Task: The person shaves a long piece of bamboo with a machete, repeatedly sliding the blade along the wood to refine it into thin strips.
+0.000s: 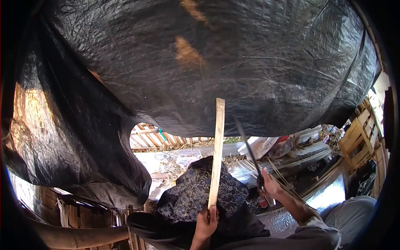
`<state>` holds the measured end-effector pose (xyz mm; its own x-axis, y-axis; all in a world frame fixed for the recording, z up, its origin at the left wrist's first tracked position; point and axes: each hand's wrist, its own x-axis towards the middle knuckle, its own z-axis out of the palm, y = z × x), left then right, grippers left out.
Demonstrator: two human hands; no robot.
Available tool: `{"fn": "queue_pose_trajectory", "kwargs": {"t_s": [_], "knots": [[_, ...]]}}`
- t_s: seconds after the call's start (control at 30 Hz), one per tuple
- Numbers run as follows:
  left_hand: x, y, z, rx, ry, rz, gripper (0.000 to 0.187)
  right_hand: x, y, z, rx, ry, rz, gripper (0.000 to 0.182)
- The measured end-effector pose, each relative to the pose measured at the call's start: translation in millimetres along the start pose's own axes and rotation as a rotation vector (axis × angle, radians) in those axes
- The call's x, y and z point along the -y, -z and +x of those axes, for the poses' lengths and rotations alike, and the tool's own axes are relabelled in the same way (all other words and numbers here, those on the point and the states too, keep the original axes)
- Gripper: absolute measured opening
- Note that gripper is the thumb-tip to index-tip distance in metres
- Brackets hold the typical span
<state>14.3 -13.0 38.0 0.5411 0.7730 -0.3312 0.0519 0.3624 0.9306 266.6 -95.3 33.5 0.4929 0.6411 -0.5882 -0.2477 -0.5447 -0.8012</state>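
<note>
My left hand (206, 222) is wrapped round the lower part of a pale, flat bamboo strip (216, 154), which stands nearly upright in front of me. A short end of the strip sticks out below the fist. In my right hand (270, 186), to the right, is the handle of a long knife (250, 149). Its dark, narrow blade points up and leans left, apart from the strip and somewhat blurred. Behind the strip, a dark patterned cloth (187, 191) covers my lap.
A large black tarp (250, 75) hangs across the front and left. Shavings and scraps (179, 166) litter the ground beyond my lap. A woven bamboo piece (359, 137) stands at the right. Near my right side lies a silvery sheet (325, 198). A thick bamboo pole (83, 236) runs along the lower left.
</note>
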Motion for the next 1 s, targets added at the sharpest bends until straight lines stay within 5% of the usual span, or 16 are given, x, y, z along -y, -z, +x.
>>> {"fn": "queue_pose_trajectory", "kwargs": {"t_s": [0.07,0.17,0.33,0.5,0.57,0.67,0.7,0.8,1.0], "knots": [[7,-2,2,-0.061,-0.187,0.18,0.032,39,-7,-13,0.076,0.154,0.068,0.061],[-2,-4,0,-0.078,-0.266,0.316,0.032,77,-13,-22,0.132,0.518,-0.226,0.05],[3,-3,1,-0.104,-0.258,0.36,0.025,94,-45,-29,-0.112,1.292,-0.854,0.038],[-1,-5,-7,-0.181,-0.332,0.503,0.021,81,-57,-26,-0.246,1.424,-1.219,0.054],[-4,-9,-11,-0.209,-0.341,0.554,0.021,86,-59,-30,-0.083,1.234,-1.426,0.058],[-6,-11,-12,-0.247,-0.382,0.604,0.02,93,-56,-18,-0.109,1.203,-1.452,0.061],[-5,-12,-12,-0.254,-0.411,0.607,0.02,109,-56,-21,-0.028,1.018,-1.491,0.064],[-6,-14,-8,-0.261,-0.333,0.68,0.022,119,-42,18,-0.021,0.996,-1.216,0.056],[-12,-14,-2,-0.244,-0.432,0.547,0.024,123,-49,5,-0.088,1.029,-1.327,0.059]]}}
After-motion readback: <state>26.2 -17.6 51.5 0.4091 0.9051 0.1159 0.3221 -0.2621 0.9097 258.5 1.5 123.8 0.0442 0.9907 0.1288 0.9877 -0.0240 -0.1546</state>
